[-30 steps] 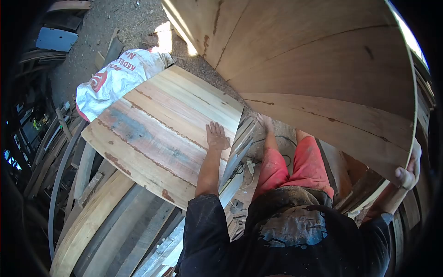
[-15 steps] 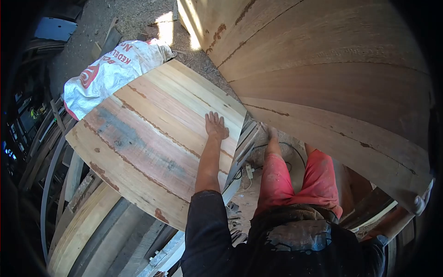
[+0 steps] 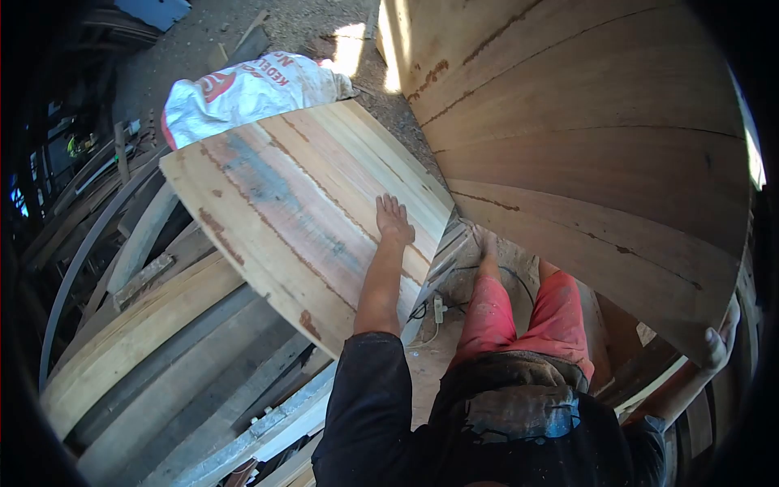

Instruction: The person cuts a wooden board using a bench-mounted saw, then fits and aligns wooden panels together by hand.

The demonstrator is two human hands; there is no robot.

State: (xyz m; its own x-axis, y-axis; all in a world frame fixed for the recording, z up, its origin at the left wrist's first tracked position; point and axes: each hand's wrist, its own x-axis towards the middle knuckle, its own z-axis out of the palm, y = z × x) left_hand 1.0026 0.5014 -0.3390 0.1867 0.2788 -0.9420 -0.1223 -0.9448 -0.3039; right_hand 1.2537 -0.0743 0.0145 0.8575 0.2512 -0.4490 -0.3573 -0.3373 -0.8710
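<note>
1. The left hand lies palm down on the low panel, near its right edge; its grip is open, the fingers stretched out and holding nothing.
2. The right hand has its grip closed on the lower right edge of the tall panel, thumb on the near face; the other fingers are partly hidden by that edge.
3. The 2 panels are wooden, each made of several boards joined side by side. The low panel is to the left of the legs, broad face up; what supports it is mostly hidden.
4. The tall panel stands tilted at the upper right, its lower edge passing above the legs. The panels' near edges come close together at mid-view; whether they touch, I cannot tell.
5. Brown streaks run along the seams of both panels, and a blue-grey stain marks the low panel.
6. A white sack with red print lies just beyond the low panel's far edge, on the floor.
7. Long boards are piled at the lower left, partly under the low panel.
8. A white socket block is on the ground beside the person's red shorts, between them and the low panel.
</note>
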